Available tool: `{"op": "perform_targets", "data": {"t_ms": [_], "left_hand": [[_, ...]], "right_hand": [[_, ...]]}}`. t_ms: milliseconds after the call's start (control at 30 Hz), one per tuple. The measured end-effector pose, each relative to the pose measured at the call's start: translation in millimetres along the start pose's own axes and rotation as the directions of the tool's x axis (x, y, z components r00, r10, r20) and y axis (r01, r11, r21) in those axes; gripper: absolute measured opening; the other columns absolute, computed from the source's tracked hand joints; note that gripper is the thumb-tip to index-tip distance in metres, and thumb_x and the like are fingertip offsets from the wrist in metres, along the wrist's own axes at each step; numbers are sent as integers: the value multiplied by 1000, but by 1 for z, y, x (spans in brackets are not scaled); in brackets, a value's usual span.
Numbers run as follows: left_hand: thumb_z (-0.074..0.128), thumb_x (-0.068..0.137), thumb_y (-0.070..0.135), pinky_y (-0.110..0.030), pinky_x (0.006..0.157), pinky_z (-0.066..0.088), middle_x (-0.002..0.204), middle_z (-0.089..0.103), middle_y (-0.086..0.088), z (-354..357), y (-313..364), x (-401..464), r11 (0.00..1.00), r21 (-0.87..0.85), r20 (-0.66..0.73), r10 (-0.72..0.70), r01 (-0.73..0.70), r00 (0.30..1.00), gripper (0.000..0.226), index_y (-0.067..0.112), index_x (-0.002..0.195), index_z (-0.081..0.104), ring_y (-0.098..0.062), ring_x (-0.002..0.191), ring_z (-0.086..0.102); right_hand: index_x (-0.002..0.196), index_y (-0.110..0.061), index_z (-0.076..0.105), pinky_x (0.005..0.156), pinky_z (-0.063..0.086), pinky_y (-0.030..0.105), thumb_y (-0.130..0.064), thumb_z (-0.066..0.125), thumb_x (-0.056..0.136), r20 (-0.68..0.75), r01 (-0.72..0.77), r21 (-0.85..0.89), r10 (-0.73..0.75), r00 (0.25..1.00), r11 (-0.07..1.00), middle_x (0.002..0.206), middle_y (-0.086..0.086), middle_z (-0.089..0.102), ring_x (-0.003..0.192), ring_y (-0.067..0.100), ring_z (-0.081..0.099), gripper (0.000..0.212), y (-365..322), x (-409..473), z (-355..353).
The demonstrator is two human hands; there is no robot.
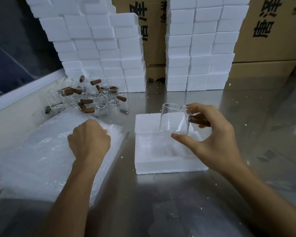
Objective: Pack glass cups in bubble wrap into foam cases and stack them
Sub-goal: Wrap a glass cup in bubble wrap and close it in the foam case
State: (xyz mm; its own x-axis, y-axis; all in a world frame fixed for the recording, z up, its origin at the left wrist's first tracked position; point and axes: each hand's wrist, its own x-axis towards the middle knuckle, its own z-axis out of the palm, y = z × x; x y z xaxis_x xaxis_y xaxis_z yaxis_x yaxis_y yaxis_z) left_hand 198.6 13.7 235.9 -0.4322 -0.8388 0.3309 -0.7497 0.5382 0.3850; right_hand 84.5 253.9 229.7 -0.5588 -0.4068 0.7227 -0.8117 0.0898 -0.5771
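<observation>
Nearest, on the shiny metal table: a pile of bubble wrap with the left hand on top, fingers curled tight, grabbing the wrap. To the right, an open foam case with its lid tipped up behind. Just above it, a glass cup with a brown wooden handle, pinched in the right hand, thumb under, fingers round the handle. Further back, left: more glass cups in a heap. Behind: tall stacks of white foam cases and cardboard boxes.
</observation>
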Motion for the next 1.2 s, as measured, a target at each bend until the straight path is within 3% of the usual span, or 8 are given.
{"op": "perform_targets", "data": {"t_ms": [233, 367, 600, 700, 767, 900, 1067, 1200], "left_hand": [[54, 94, 0, -43, 59, 43, 87, 58, -12, -9, 21, -12, 906, -253, -331, 248, -338, 911, 12, 11, 93, 48, -35, 83, 55], [48, 83, -14, -45, 65, 51, 95, 60, -19, -13, 36, -33, 680, -303, -454, 513, -668, 729, 30, 2, 106, 60, -38, 88, 58], [54, 76, -23, -34, 66, 57, 93, 59, -17, -8, 49, -48, 554, -318, -461, 619, -770, 636, 41, -2, 109, 69, -29, 85, 63], [59, 82, 8, -22, 74, 52, 95, 65, -10, -8, 48, -52, 516, -399, -452, 608, -758, 652, 27, 0, 105, 70, -20, 88, 63], [54, 90, 24, -28, 69, 54, 87, 70, -6, -7, 49, -55, 509, -450, -467, 566, -734, 679, 29, 3, 93, 74, -19, 79, 64], [68, 92, 21, -37, 51, 49, 58, 65, -2, -7, 50, -52, 632, -452, -510, 397, -630, 763, 33, 4, 63, 70, -19, 52, 56], [80, 81, 20, -23, 60, 54, 65, 61, 24, -12, 52, -49, 692, -653, -281, 158, -309, 947, 15, 30, 74, 70, 2, 61, 62], [77, 83, 19, -41, 79, 58, 74, 67, 18, -13, 47, -43, 733, -641, -193, 132, -227, 972, 9, 27, 83, 75, -12, 73, 68]], "right_hand": [[117, -34, 53, 85, 46, 7, -29, 90, 66, -26, -15, 8, 15, 1000, 1000, 112, -13, 59, 99, -6, 59, 62, 0, 1, -1], [116, -33, 53, 85, 46, 7, -30, 89, 66, -32, -37, 16, 38, 999, 999, 112, -15, 59, 100, -7, 59, 62, -1, 0, -1], [114, -26, 54, 83, 46, 7, -29, 89, 67, -83, -92, 56, 96, 992, 994, 113, -9, 59, 98, -1, 59, 59, -3, 2, -4], [109, -27, 51, 83, 47, 9, -30, 89, 67, -110, -115, 94, 126, 986, 989, 107, -10, 59, 94, 6, 61, 57, -4, 2, -4], [101, -34, 48, 81, 50, 13, -30, 90, 66, -113, -131, 120, 144, 983, 984, 102, -12, 61, 89, 10, 62, 55, -5, 1, -4], [84, -28, 45, 66, 51, 15, -25, 91, 66, -105, -137, 160, 155, 982, 978, 105, -7, 64, 72, 12, 63, 50, -5, 1, -4], [75, -21, 50, 63, 56, 25, -44, 89, 55, -23, -223, 213, 234, 972, 951, 110, -9, 66, 64, 13, 70, 50, -6, 3, -3], [70, -19, 54, 65, 55, 24, -47, 87, 49, 29, -261, 343, 268, 963, 902, 119, -9, 64, 64, 12, 69, 48, -7, 3, -2]]}}
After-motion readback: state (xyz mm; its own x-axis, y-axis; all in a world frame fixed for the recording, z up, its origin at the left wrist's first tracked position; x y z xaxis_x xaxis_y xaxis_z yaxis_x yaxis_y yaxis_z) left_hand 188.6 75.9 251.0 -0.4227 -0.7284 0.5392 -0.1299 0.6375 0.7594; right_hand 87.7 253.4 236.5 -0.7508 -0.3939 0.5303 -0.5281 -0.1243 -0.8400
